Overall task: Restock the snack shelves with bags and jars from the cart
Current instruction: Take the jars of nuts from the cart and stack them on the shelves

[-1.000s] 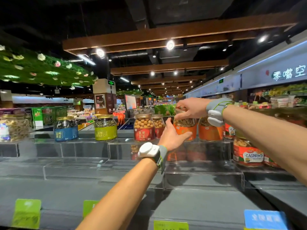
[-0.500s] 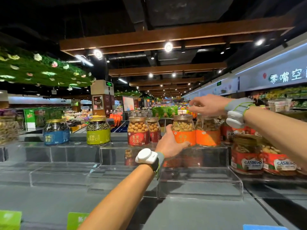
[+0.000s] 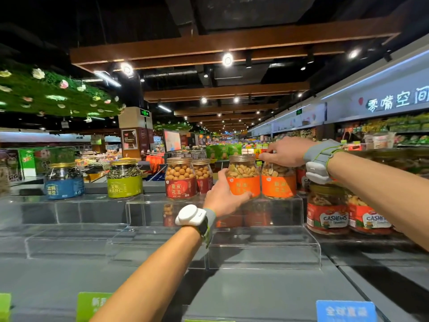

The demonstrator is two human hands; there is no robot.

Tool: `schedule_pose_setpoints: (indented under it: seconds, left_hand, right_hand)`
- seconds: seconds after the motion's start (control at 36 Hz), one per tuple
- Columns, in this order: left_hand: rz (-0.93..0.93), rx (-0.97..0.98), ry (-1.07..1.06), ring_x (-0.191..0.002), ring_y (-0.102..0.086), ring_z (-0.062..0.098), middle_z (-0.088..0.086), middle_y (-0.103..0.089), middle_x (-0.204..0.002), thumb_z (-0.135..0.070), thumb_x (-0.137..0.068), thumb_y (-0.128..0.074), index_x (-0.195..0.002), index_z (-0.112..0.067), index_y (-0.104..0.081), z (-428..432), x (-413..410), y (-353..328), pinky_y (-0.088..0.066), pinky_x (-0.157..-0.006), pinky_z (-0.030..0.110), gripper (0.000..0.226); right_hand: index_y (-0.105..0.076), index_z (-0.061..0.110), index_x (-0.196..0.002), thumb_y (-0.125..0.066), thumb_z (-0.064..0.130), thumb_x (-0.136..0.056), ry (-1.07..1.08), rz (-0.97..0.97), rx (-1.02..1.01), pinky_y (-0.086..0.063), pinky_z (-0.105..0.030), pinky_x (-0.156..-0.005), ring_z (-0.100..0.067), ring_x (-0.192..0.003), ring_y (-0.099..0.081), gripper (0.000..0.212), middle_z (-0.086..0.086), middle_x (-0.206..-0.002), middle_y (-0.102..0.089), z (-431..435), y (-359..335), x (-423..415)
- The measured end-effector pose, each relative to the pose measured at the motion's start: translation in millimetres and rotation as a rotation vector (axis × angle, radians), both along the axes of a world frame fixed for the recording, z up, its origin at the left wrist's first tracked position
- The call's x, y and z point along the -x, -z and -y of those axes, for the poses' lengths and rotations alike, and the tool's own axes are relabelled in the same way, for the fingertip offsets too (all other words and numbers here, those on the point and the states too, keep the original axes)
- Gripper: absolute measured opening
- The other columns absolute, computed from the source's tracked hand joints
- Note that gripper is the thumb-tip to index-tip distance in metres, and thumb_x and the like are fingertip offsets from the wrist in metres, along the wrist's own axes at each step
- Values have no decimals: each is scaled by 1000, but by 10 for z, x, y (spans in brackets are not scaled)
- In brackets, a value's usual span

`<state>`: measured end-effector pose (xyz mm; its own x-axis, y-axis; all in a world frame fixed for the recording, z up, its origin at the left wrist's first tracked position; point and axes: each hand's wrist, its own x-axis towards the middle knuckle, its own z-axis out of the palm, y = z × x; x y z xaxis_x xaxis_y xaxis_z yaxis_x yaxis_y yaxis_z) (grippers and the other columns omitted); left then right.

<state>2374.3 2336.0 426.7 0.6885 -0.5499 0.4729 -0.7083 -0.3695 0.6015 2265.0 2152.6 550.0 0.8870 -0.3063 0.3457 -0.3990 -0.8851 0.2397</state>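
Left hand [image 3: 222, 196] and right hand [image 3: 286, 151] each hold a jar on the shelf.
The left hand's fingers wrap the lower side of the left orange-label peanut jar [image 3: 243, 177]; the right hand grips the top of the right orange-label peanut jar [image 3: 278, 185]. The jars stand upright, touching, on the clear acrylic riser [image 3: 290, 206], red-label nut jars [image 3: 180, 182] left, cashew jars [image 3: 327, 214] right.

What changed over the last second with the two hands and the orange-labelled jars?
The right hand let go of the lid of the left orange jar and moved right; its fingers now curl over the top of the right orange jar. The left hand stayed wrapped round the left orange jar's lower side. The red-label jar beside it did not move.
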Motion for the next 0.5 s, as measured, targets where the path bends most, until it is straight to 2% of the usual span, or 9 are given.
schedule_pose_setpoints:
  seconds: [0.14, 0.28, 0.36, 0.42, 0.5]
  left_hand:
    - [-5, 11, 9, -116, -62, 24, -1, -59, -137, -60, -78, -75, -150, -31, -15, 4, -1, 0, -49, -103, 42, 98]
    - [-21, 9, 13, -113, -64, 26, 0, -60, -136, -63, -76, -77, -149, -33, -16, -4, 19, -15, -51, -101, 46, 100]
    - [-14, 1, 4, -115, -63, 27, 1, -60, -135, -64, -75, -77, -150, -31, -17, 9, 53, -30, -49, -102, 45, 101]
    - [-3, 2, -10, -112, -64, 28, 2, -62, -132, -64, -75, -77, -149, -32, -18, 23, 80, -28, -51, -100, 45, 100]
    - [0, -1, -16, -111, -64, 27, 2, -62, -133, -65, -74, -77, -149, -32, -18, 26, 103, -24, -51, -98, 43, 101]
  right_hand:
    - [-56, 19, -136, -22, 76, -93, -67, -7, -45, -48, -42, -99, -30, -117, -58, 79, -10, -135, -61, 50, 7, 15]
    - [-58, 18, -135, -26, 65, -100, -145, -38, -80, -47, -45, -102, -28, -116, -58, 67, -7, -134, -62, 121, 10, 26]
    - [-62, 20, -119, -27, 58, -102, -194, -40, -73, -49, -40, -94, -26, -103, -60, 55, -5, -120, -66, 138, 15, 23]
    - [-58, 23, -103, -27, 55, -104, -212, -33, -79, -47, -37, -85, -24, -92, -59, 44, -3, -103, -65, 151, 30, 28]
    - [-55, 23, -87, -28, 49, -106, -236, 3, -88, -48, -38, -78, -21, -77, -56, 42, -1, -84, -61, 171, 58, 13]
